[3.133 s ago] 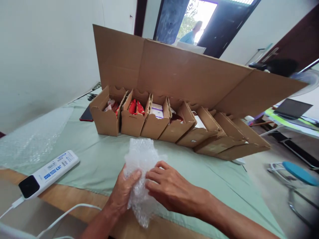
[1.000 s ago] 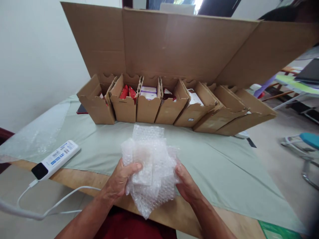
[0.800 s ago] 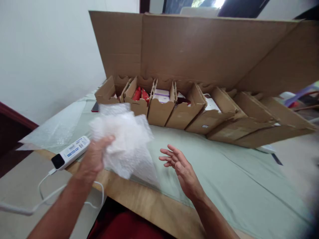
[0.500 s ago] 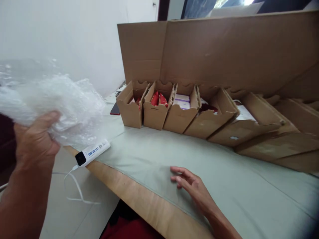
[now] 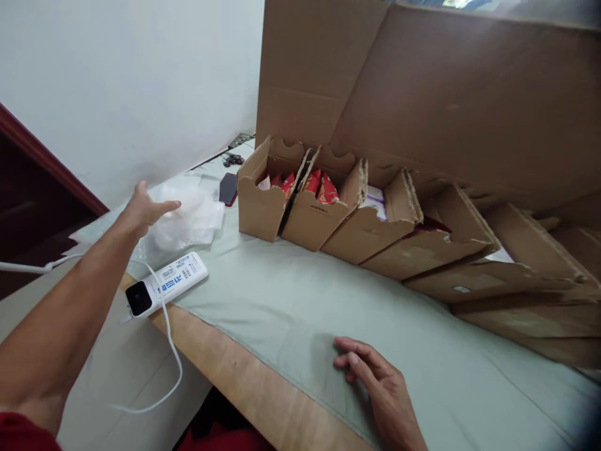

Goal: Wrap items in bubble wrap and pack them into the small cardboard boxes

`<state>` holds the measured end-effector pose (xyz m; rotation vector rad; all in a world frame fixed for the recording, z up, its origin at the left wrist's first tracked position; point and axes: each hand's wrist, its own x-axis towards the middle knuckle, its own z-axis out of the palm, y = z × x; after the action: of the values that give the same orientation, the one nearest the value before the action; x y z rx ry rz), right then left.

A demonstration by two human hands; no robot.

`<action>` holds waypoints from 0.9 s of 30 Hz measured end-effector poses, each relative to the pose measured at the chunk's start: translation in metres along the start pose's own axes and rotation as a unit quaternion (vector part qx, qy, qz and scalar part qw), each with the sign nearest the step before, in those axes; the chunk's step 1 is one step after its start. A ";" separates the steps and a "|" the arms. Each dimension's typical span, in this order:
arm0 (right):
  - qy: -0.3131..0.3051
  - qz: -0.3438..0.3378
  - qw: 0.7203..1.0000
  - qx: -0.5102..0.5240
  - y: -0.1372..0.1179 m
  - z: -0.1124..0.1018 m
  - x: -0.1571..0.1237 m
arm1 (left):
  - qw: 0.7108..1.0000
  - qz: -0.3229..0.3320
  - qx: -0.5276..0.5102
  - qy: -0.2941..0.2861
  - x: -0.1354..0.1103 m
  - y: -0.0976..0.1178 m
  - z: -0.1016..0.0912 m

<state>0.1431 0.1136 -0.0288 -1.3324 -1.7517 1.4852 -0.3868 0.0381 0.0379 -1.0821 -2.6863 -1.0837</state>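
My left hand point(image 5: 143, 210) is stretched out to the far left, fingers open, just above and left of a crumpled wad of bubble wrap point(image 5: 190, 219) lying on the table; it holds nothing. My right hand point(image 5: 378, 382) rests on the pale green cloth point(image 5: 291, 307) near the table's front edge, fingers loosely curled and empty. A row of small cardboard boxes point(image 5: 338, 210) stands behind, the left ones showing red packets point(image 5: 317, 183).
A tall cardboard sheet point(image 5: 422, 94) leans behind the boxes. A white power strip point(image 5: 164, 285) with a cable lies at the table's left edge, a dark phone point(image 5: 228, 188) beyond the wrap. More bubble wrap sheet point(image 5: 101, 228) covers the left corner.
My left hand carried the bubble wrap wad away to the left, set it on the table and let go. My right hand released it and dropped onto the cloth. The view swung left.
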 end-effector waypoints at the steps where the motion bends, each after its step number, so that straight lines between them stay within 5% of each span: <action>1: 0.009 -0.003 1.000 -0.004 0.002 0.001 0.000 | 1.000 -0.028 0.012 0.001 -0.004 -0.006 0.007; 4: 0.030 -0.012 0.999 -0.013 0.005 0.003 -0.002 | 0.996 -0.083 0.036 -0.018 -0.014 -0.014 0.017; 14: 0.051 -0.029 0.998 -0.038 0.010 0.002 0.000 | 0.980 -0.078 0.147 -0.108 -0.038 0.003 0.026; 23: 0.050 -0.015 0.998 -0.046 0.009 0.002 0.000 | 0.969 0.113 0.199 -0.092 -0.102 0.026 0.018; 27: 0.056 -0.017 0.997 -0.046 0.004 0.005 -0.001 | 0.968 0.094 0.211 -0.102 -0.106 0.022 0.022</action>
<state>0.1410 0.1105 -0.0338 -1.3966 -1.7807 1.3000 -0.2883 0.0003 0.0037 -1.3789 -2.7056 -0.3604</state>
